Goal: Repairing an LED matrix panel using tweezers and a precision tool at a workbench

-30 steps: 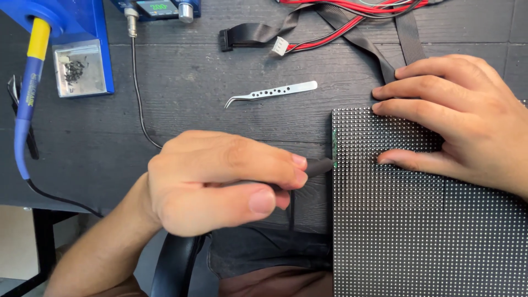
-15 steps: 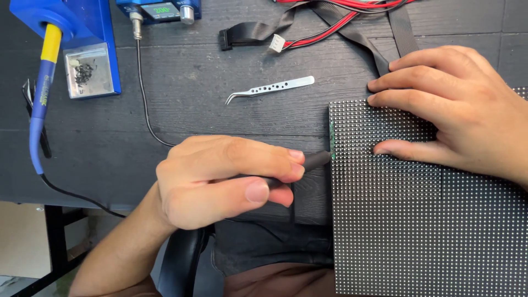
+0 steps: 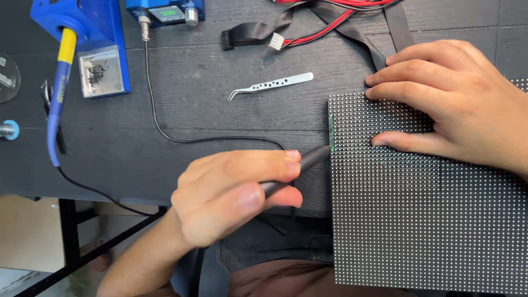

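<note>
**LED panel edge under hot-tool tip: handling notes**

Nearest: LED matrix panel (image 3: 429, 220) lies flat, dot face up, its near part overhanging the dark workbench (image 3: 220, 104) toward the lap. Judged rigid but thin; the fine dot grid is prob. fragile, so best held by the edges or pinned with flat fingers, not gripped on the face.

Left hand (image 3: 231, 192) is closed in a pen grip round a black soldering tool (image 3: 300, 168); tip touches the panel's left edge, approx. at the green board strip. Tool looks light and stiff; the cord trails off it.

Right hand (image 3: 456, 104) is spread flat, fingertips pressing the panel's upper left corner, grasping nothing.

Farther: curved tweezers (image 3: 270, 86) lie loose, well apart from both hands. Far edge: blue soldering station (image 3: 113, 38), yellow-blue iron (image 3: 58, 93) in its holder, ribbon cable and red/black wires (image 3: 330, 22).
</note>
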